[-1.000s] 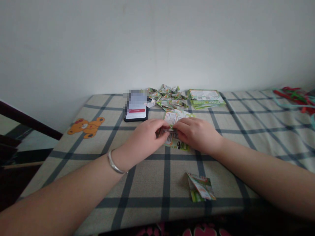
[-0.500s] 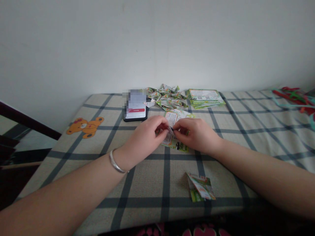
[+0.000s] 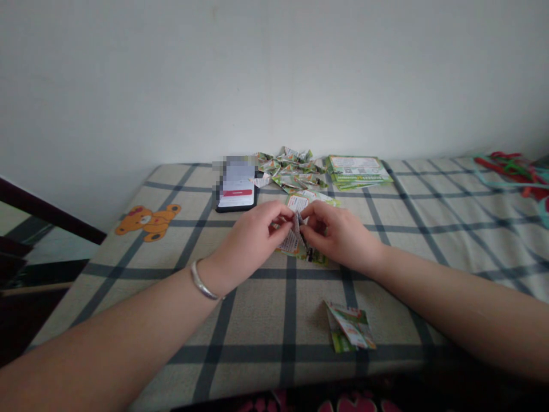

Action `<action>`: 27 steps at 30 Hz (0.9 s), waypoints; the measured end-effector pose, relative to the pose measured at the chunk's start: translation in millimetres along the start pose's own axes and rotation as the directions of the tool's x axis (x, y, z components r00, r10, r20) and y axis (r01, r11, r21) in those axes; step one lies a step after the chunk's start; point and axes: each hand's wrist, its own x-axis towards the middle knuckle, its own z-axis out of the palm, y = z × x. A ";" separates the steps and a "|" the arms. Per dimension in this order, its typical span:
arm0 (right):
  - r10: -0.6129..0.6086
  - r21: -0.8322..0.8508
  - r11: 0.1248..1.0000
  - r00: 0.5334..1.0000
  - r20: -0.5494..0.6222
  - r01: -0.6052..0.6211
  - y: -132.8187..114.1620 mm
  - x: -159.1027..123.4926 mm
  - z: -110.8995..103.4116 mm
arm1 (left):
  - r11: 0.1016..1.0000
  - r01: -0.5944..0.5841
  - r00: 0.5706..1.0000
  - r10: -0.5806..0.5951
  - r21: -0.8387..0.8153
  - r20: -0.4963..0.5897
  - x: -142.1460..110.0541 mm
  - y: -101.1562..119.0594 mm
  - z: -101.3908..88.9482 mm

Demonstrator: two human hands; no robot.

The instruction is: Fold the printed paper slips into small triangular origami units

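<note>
My left hand (image 3: 253,237) and my right hand (image 3: 337,232) meet over the middle of a checked cloth (image 3: 240,320). Both pinch a small printed paper piece (image 3: 299,226), held up on edge between the fingertips. Under the hands lies a flat green and white leaflet (image 3: 300,203). A silver bangle (image 3: 201,284) sits on my left wrist. Nearer to me, a folded paper piece (image 3: 349,327) rests alone on the cloth.
A phone (image 3: 237,186) with a lit screen lies behind the hands. Beside it are a heap of several folded paper pieces (image 3: 291,169) and a stack of leaflets (image 3: 358,170). Red and green cords (image 3: 512,169) lie far right. A bear print (image 3: 147,219) marks the cloth's left.
The paper piece has been lifted off the flat leaflet and turned up on edge between both hands' fingertips. The arms have barely shifted.
</note>
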 end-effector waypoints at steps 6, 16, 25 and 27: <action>0.015 0.046 0.999 1.000 -0.006 -0.014 2.3 0.1 0.5 | 1.000 -0.010 0.999 0.010 0.000 0.036 0.3 0.1 -1.2; 0.076 -0.018 0.997 0.997 0.018 -0.076 3.2 2.1 -0.1 | 1.000 -0.022 1.000 0.022 -0.012 0.023 -1.2 -0.9 3.1; 0.082 -0.005 0.997 0.996 0.019 -0.082 8.3 4.3 -0.1 | 0.996 -0.004 0.998 -0.003 0.094 0.069 1.9 -3.8 -4.2; 0.082 -0.018 0.996 0.997 0.006 -0.082 9.3 4.7 -0.3 | 0.994 -0.014 0.998 0.007 0.104 0.066 2.3 -5.2 -4.7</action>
